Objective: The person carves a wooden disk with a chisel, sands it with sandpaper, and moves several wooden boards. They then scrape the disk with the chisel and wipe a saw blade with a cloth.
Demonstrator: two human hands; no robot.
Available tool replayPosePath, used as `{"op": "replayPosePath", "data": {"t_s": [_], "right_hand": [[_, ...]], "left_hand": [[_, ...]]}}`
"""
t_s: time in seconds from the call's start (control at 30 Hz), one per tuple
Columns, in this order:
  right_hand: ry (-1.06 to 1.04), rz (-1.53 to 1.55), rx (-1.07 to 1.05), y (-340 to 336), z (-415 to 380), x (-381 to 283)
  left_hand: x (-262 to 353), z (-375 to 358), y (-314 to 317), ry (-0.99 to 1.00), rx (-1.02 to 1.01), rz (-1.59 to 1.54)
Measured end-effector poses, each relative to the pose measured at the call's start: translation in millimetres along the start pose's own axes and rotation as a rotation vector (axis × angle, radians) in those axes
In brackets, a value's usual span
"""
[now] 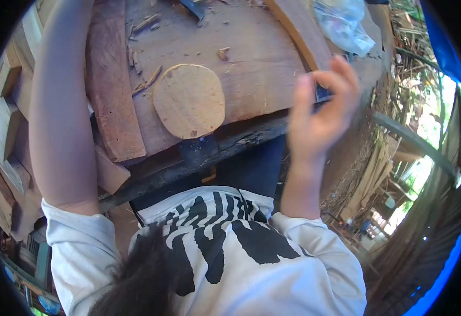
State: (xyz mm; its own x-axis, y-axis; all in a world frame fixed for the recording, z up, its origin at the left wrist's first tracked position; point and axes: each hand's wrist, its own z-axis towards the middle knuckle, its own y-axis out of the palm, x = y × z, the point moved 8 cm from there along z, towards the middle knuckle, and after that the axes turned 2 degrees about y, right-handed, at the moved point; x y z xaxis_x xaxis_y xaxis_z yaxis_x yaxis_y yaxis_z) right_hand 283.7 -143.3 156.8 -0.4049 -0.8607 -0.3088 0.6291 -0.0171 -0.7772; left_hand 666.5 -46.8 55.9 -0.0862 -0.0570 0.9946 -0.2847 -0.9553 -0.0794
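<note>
Wooden disc (pixel 189 100) at near edge of bench (pixel 256 68)

A plastic bag (pixel 342 26) lies far right, contents unclear. The right hand (pixel 326 118), blurred, hovers half-curled and released, overlapping a plank (pixel 303 34). The left hand is out of view, its state untellable. Wood chips (pixel 145 84) and a board (pixel 115 89) lie left of the disc.

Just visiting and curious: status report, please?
Left hand out of view. Right hand raised, blurred, apparently empty. Wooden disc at bench edge. Chips beside it.

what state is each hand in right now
Left hand: cannot tell, out of view past the picture's top edge.
Right hand: open, fingers partly bent, nothing visible in it, near the long brown wooden plank.
</note>
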Motion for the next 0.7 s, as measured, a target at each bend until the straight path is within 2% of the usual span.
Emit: {"op": "replayPosePath", "data": {"t_s": [0.03, 0.13, 0.17, 0.2, 0.27, 0.3, 0.33, 0.4, 0.43, 0.47, 0.53, 0.57, 0.6, 0.63, 0.67, 0.7], "right_hand": [[0.032, -0.098, -0.016, -16, 5, 27], [0.217, -0.169, -0.234, -30, -12, 120], [0.222, -0.198, -0.272, -32, -23, 146], [0.364, -0.096, -0.306, -35, -32, 170], [0.484, 0.166, -0.193, -43, -54, 224], [0.463, 0.061, -0.135, -54, -47, 213], [0.443, -0.043, -0.078, -74, -36, 202], [0.455, -0.233, 0.085, -108, -27, 178], [0.575, -0.168, 0.179, -122, -41, 195], [0.695, -0.106, 0.269, -136, -57, 220], [0.677, -0.016, 0.438, -156, -79, 230], [0.69, -0.008, 0.433, -159, -85, 219], [0.696, 0.141, 0.426, -157, -84, 201], [0.696, 0.291, 0.417, -153, -84, 180], [0.671, 0.275, 0.29, -138, -84, 149], [0.641, 0.258, 0.169, -120, -85, 117]], "left_hand": [[1, -3, -1, 0.011, -0.003, 0.06], [-5, -2, 2, 0.036, -0.025, 0.245], [-19, -1, 5, -0.063, -0.07, 0.37], [-34, 3, 12, -0.04, -0.068, 0.388], [-43, 20, 3, 0.164, 0.339, 1.119], [-22, 7, 8, 0.048, 0.039, 1.054], [-10, 6, 11, 0.074, 0.054, 1.079], [-1, -4, -6, 0.025, 0.269, 0.963], [40, -25, -2, 0.226, 0.285, 1.032], [65, -30, -13, 0.248, 0.296, 1.047], [95, -34, 1, 0.286, -0.139, 0.564], [105, -43, 5, 0.366, -0.221, 0.525], [121, -66, 10, 0.247, -0.499, 0.538], [129, -100, 10, 0.24, -0.595, 0.611], [138, -135, 10, 0.239, -0.693, 0.68], [126, -171, 8, 0.365, -0.613, 0.817]]}}
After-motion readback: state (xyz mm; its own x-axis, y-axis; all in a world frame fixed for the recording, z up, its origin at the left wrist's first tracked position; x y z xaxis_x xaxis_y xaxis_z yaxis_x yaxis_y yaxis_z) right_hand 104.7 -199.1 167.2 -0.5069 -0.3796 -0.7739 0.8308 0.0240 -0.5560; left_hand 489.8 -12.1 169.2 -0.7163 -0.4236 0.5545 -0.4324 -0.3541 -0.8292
